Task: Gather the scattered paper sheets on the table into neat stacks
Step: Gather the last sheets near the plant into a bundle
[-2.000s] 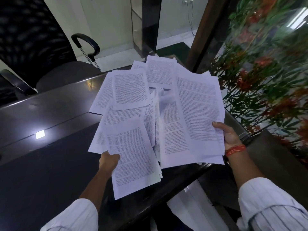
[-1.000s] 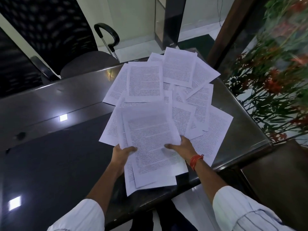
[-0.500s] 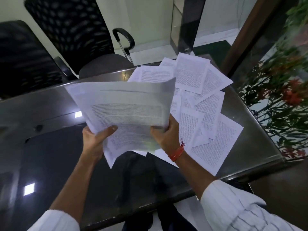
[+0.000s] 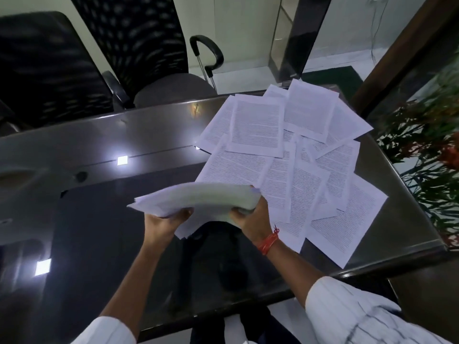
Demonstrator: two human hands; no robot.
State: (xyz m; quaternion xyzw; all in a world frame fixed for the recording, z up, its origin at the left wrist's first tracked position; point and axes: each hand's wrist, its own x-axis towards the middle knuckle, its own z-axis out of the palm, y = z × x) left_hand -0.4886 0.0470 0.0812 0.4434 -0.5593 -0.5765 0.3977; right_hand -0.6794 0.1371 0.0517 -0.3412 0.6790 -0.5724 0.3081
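White paper bundle [image 4: 198, 197], gripped by left hand [image 4: 162, 223], right hand [image 4: 250, 217]

- Scattered sheets [image 4: 293, 155], right of centre: white, with dense black printed lines.
- Held bundle [image 4: 198, 198], centre: white, greyish in shadow.
- Table [image 4: 74, 219]: glossy dark grey-black.
- Chair back [image 4: 131, 38], top: black mesh.
- Wrist thread [image 4: 269, 240]: orange-red.
- Sleeve [image 4: 352, 314], lower right: white with thin dark stripes.
- Plant [image 4: 427, 150], right edge: green leaves, red flowers.

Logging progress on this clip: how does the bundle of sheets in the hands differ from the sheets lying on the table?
The held bundle is lifted, bowed and gathered; the loose sheets lie flat, fanned and overlapping on the table. The left hand and right hand grip the bundle; nothing touches the loose sheets. Both are white paper.
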